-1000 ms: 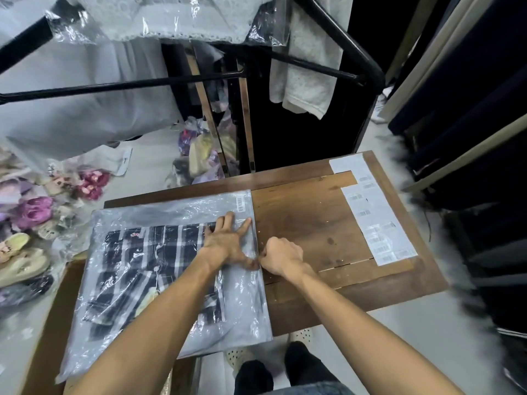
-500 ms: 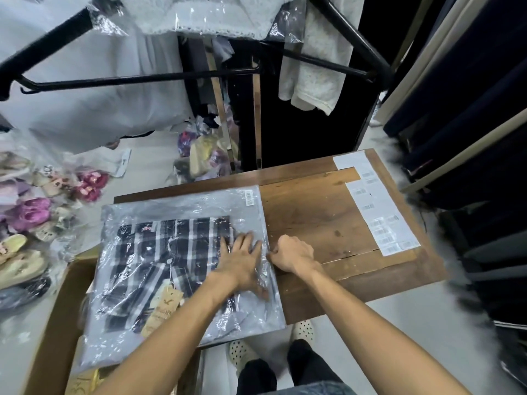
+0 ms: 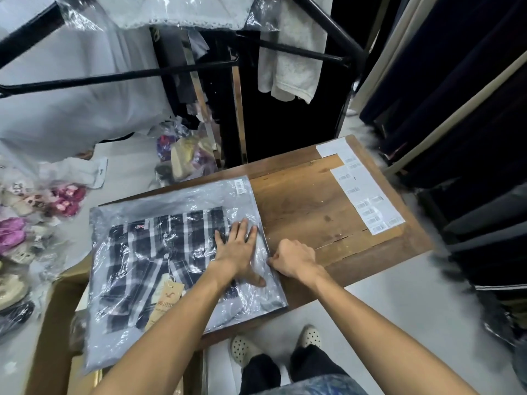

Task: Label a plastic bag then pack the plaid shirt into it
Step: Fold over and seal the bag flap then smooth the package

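On the brown wooden desk [image 3: 308, 201], the folded black-and-white plaid shirt [image 3: 159, 252] inside the labelled clear plastic bag [image 3: 182, 201] is pressed flat under the left hand [image 3: 238, 249], fingers spread, while the bag's right edge is pinched by the right hand [image 3: 293, 256], the slippery, limp film judged best held there.

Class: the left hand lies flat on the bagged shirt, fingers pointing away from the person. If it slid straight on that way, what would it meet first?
The left hand would run along the bag toward its barcode label; past that, the table edge. The exact line is uncertain.
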The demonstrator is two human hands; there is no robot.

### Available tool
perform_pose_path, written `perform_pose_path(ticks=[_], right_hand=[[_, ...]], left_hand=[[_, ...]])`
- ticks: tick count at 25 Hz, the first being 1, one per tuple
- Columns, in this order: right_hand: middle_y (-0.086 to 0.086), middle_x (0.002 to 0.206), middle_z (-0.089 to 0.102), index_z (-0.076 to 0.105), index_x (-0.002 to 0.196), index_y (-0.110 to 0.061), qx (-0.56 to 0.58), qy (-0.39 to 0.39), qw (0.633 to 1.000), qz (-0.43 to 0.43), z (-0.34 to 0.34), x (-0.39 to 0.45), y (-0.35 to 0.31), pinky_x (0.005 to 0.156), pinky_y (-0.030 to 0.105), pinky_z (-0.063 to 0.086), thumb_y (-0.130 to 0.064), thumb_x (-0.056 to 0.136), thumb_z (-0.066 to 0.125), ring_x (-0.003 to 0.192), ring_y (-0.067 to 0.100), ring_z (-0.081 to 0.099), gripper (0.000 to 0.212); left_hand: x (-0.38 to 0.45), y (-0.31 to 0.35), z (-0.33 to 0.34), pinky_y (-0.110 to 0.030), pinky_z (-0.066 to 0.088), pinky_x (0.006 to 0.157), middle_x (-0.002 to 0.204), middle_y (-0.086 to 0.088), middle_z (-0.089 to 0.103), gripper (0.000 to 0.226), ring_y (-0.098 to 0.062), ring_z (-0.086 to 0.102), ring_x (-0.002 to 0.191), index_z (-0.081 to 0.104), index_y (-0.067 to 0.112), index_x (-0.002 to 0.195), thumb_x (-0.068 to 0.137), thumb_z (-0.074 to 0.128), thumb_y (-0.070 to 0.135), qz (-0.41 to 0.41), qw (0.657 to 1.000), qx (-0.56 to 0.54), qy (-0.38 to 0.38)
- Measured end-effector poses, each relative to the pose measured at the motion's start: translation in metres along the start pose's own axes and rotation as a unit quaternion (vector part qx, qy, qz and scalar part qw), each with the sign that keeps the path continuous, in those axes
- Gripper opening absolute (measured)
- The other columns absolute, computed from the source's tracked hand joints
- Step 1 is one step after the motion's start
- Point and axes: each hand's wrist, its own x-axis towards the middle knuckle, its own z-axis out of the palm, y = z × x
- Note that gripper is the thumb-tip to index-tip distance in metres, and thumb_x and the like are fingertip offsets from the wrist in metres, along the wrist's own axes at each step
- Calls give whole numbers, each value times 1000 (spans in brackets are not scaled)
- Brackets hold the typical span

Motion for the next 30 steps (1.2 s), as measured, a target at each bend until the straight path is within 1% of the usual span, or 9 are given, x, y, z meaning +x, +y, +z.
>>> perform_pose_path(ticks=[9,11,13,15,18,22,25,28,30], right_hand=[[13,116,73,72,106,-12,-39,-38,998,-40,25,-21,6,89,35,49,-45,95,59,111,33,68,37],[13,113,74,72,102,-10,-11,-52,998,-36,26,-20,3,87,35,49,-43,94,59,109,34,68,37],[10,107,75,74,96,-11,32,-76,996,-26,25,-16,6,84,34,49,-44,91,61,105,32,69,36],[6,103,77,77,93,-13,53,-96,993,-35,22,-13,16,84,33,51,-45,89,65,103,29,69,34],[6,106,76,77,96,-15,29,-101,993,-61,24,-17,18,84,33,50,-43,87,68,105,29,69,31],[5,112,75,76,101,-16,-10,-118,990,-74,29,-27,27,85,33,48,-44,79,77,107,28,69,35],[5,111,75,75,100,-16,-15,-122,989,-88,36,-34,33,89,35,48,-45,83,75,107,28,68,33],[7,116,73,72,111,-15,-69,-99,986,-114,36,-40,31,91,36,48,-41,87,69,112,31,67,35],[6,121,71,68,119,-17,-118,-93,980,-131,31,-38,26,91,35,48,-42,85,71,115,29,65,42]], left_hand=[[-7,-9,6,-67,-10,120,168,-10,-29,151,-34,-24,155,-19,16,161,63,78,77,-3,1000,6,26],[-16,-11,12,-64,-8,123,169,-11,-25,142,-34,-20,157,-17,16,162,70,72,78,4,997,41,68],[-27,-11,26,-64,0,125,173,-10,-14,125,-32,-10,159,-5,24,165,77,68,75,15,995,34,94],[-38,-3,40,-66,6,123,174,-5,-5,104,-28,-4,160,7,39,163,83,64,72,10,997,-5,73],[-42,-5,48,-70,6,122,174,2,-8,96,-24,-7,160,6,51,160,85,62,73,-8,999,-19,50],[-38,-3,43,-70,5,123,173,6,-10,98,-23,-8,160,5,54,159,82,63,75,-11,999,-23,42],[-38,-4,44,-70,7,123,173,7,-11,99,-22,-8,160,4,55,158,81,61,77,-12,999,-21,41],[-38,-2,44,-69,8,123,173,7,-11,98,-23,-7,160,4,56,158,81,60,78,-1,999,-18,35],[-38,-4,42,-65,11,124,174,4,-5,95,-24,-2,160,12,53,159,83,63,74,22,998,-45,30]])
